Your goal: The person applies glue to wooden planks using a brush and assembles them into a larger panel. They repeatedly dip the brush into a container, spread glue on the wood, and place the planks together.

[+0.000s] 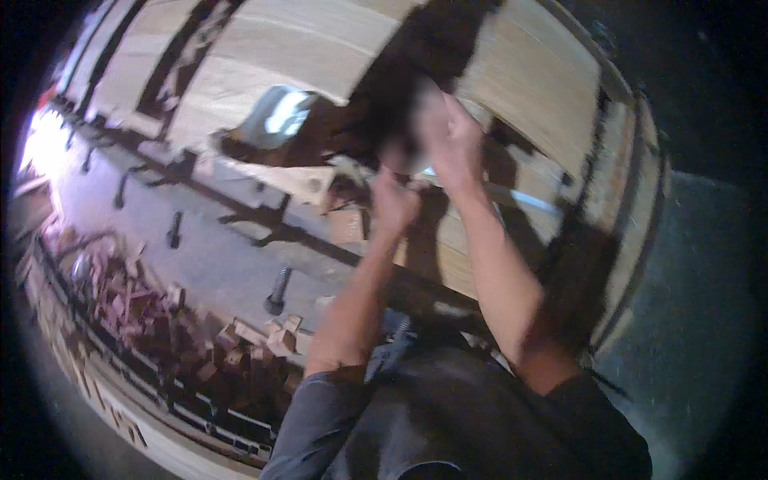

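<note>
My left hand [395, 202] is raised over the boards with its fingers curled closed. Just above and to the right of it, my right hand [456, 148] is closed too, thumb side up. A dark, blurred patch covers the fingertips of both hands, so what they grip cannot be made out. Left of my hands, a shiny, clear curved piece [282, 114] rests on the pale wooden boards [308, 44], with a dark brown shape around its lower edge. Beside my left wrist sits a small wood block [346, 226].
A dark metal rail [240, 210] with short brackets runs diagonally below the boards. Upright bolts [279, 290] stand along the grey surface. Lower left, a long bin [112, 392] holds many wood offcuts [212, 336]. A wooden edge [632, 232] borders the right, beside grey floor [696, 264].
</note>
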A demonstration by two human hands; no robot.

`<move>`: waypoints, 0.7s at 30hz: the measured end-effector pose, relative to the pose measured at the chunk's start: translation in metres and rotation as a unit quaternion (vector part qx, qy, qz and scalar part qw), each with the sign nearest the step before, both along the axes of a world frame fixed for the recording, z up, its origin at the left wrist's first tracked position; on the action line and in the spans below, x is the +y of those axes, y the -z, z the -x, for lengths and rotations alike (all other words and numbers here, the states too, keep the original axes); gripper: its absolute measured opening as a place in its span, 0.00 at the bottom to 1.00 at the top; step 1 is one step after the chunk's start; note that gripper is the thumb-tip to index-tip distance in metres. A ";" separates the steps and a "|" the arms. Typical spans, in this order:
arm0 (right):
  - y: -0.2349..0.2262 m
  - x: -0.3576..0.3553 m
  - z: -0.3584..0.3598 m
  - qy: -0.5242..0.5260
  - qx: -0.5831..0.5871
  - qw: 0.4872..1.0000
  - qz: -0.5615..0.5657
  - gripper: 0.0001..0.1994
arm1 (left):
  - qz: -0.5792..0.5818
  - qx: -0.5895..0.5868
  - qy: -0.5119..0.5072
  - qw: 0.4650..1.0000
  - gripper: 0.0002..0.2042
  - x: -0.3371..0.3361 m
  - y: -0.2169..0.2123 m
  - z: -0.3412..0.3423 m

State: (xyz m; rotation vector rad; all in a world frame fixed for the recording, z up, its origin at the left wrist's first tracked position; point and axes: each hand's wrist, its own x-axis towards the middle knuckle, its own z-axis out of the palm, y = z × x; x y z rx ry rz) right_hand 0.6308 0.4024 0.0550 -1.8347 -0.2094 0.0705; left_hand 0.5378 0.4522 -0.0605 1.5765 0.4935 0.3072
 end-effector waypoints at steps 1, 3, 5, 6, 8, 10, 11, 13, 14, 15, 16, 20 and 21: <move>-0.003 -0.038 0.007 0.093 0.033 0.994 0.039 0.18 | 0.074 -0.013 0.001 0.997 0.32 0.001 0.010 0.000; 0.028 -0.146 0.011 0.194 -0.029 0.965 0.176 0.16 | 0.322 -0.042 -0.021 0.946 0.36 0.004 0.026 -0.003; 0.099 -0.311 0.023 0.340 -0.018 0.901 0.269 0.14 | 0.422 -0.033 -0.008 0.906 0.35 -0.004 0.024 -0.018; 0.134 -0.386 0.037 0.407 -0.002 0.873 0.267 0.13 | 0.360 -0.021 0.015 0.932 0.37 -0.008 0.016 -0.024; 0.144 -0.393 0.051 0.443 0.070 0.858 0.251 0.11 | 0.166 -0.016 0.041 0.985 0.40 -0.005 -0.003 -0.037; 0.128 -0.366 0.059 0.387 0.165 0.873 0.247 0.10 | 0.253 0.004 0.023 0.967 0.38 0.002 -0.007 -0.041; 0.140 -0.390 0.063 0.377 0.157 0.853 0.324 0.10 | 0.175 0.009 0.045 0.983 0.38 -0.003 -0.003 -0.050; 0.178 -0.435 0.062 0.344 0.153 0.800 0.467 0.10 | 0.061 0.018 0.081 0.995 0.39 -0.016 -0.003 -0.066; 0.175 -0.428 0.057 0.363 0.162 0.835 0.381 0.11 | 0.016 0.026 0.082 0.996 0.38 -0.014 -0.008 -0.071; 0.174 -0.420 0.051 0.380 0.167 0.862 0.292 0.11 | 0.138 -0.021 0.062 0.988 0.37 -0.019 -0.002 -0.079; 0.168 -0.416 0.040 0.389 0.161 0.879 0.225 0.12 | 0.100 -0.031 0.066 0.992 0.37 -0.013 0.017 -0.089; 0.156 -0.431 -0.002 0.419 0.140 0.885 0.144 0.13 | -0.067 -0.003 0.103 0.992 0.37 -0.033 0.023 -0.142; 0.149 -0.428 -0.020 0.412 0.153 0.875 0.201 0.14 | -0.106 -0.012 0.115 0.988 0.37 -0.035 0.027 -0.154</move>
